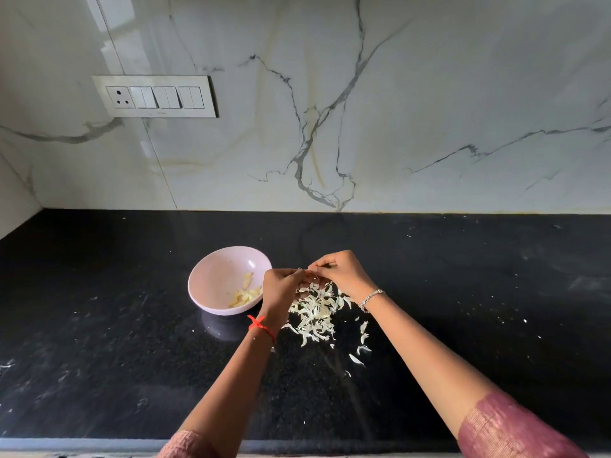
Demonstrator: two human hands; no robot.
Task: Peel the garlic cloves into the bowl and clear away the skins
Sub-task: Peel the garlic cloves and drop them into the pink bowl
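Note:
A pale pink bowl point(211, 282) stands on the black counter with several peeled yellowish garlic cloves point(246, 294) inside, at its right side. Just right of the bowl lies a heap of white garlic skins point(314, 312). Above that heap my left hand point(281, 289) and my right hand point(340, 274) meet fingertip to fingertip, both pinching a small garlic clove point(309, 275) that my fingers mostly hide. A red thread circles my left wrist and a silver bracelet my right.
Loose skin flakes point(360, 348) are scattered on the black counter point(463, 292) right of and nearer than the heap. A marble wall with a switch panel point(155, 96) rises behind. The counter's front edge runs along the bottom.

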